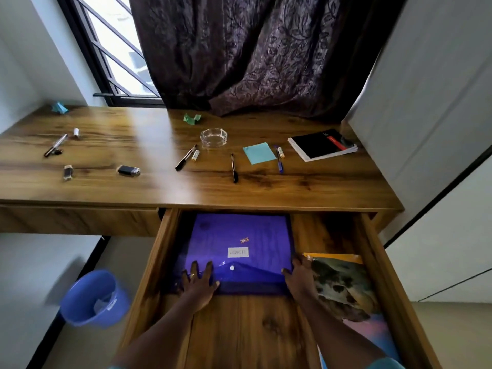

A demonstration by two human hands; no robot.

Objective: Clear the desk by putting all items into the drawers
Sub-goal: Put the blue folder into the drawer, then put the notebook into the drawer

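Observation:
The right-hand drawer (pixel 149 267) of the wooden desk (pixel 133 187) is pulled out. A blue-purple plastic folder (pixel 239 235) lies flat inside it. My left hand (pixel 199 282) rests with spread fingers on the folder's near left corner. My right hand (pixel 298 278) touches the folder's near right edge, fingers apart. A picture book (pixel 343 286) lies in the drawer's right side. On the desktop lie several pens (pixel 234 169), a glass ashtray (pixel 213 137), a blue sticky pad (pixel 259 153), a black notebook (pixel 320 145), small batteries (pixel 195 155), a lighter (pixel 129 170) and crumpled paper (pixel 192 118).
The left drawer (pixel 80 219) is closed. A blue waste bin (pixel 94 299) stands on the floor left of the open drawer. A dark curtain (pixel 253 54) hangs onto the desk's back edge, with a barred window (pixel 117 49) beside it. A white wardrobe (pixel 439 129) borders the right.

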